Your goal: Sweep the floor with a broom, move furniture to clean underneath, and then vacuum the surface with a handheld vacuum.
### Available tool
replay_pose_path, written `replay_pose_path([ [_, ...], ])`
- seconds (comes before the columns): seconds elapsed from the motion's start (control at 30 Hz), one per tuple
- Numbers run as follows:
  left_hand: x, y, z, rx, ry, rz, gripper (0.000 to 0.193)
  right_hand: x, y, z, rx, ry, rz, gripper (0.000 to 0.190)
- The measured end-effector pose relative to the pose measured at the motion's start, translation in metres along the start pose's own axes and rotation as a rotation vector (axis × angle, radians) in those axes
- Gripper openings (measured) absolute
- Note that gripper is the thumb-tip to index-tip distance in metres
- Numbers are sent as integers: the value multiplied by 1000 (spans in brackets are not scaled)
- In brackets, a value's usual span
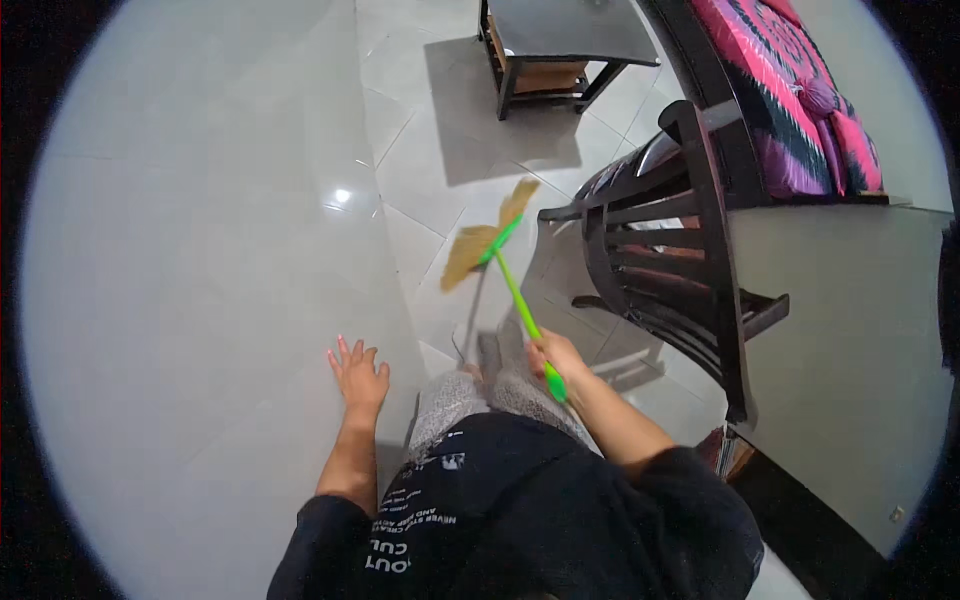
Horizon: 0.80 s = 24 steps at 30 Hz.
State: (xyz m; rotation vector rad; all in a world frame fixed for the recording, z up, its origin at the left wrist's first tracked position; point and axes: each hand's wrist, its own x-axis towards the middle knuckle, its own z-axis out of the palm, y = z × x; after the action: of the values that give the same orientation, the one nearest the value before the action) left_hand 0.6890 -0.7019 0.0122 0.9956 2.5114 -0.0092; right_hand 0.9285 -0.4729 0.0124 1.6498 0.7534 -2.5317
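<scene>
My right hand [553, 358] is closed around the bright green handle [517, 296] of a broom, near the handle's lower end in the picture. Away from me, the broom's tan bristles [469, 251] fan out from a green head, just above or on the tiled floor; contact is hard to tell. My left hand [360, 376] holds nothing, its fingers spread. It is over or against a pale, glossy wall-like surface [210, 300]; whether it touches is unclear.
Beyond the broom stands a dark low table [570, 30] with a lower shelf. A dark wooden slatted chair [667, 240] is close on the right. Behind it, a pink and black patterned cushion [795, 97] lies on a dark frame. Pale floor tiles [412, 172] run between.
</scene>
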Motion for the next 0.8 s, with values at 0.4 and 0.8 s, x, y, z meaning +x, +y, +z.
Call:
replay_pose_path([
  [0.4, -56, 9, -43, 93, 398, -5, 21, 74, -12, -47, -1081, 128, -635, 67],
  [0.8, -45, 2, -33, 311, 234, -12, 24, -15, -40, -66, -1280, -301, 299, 34],
])
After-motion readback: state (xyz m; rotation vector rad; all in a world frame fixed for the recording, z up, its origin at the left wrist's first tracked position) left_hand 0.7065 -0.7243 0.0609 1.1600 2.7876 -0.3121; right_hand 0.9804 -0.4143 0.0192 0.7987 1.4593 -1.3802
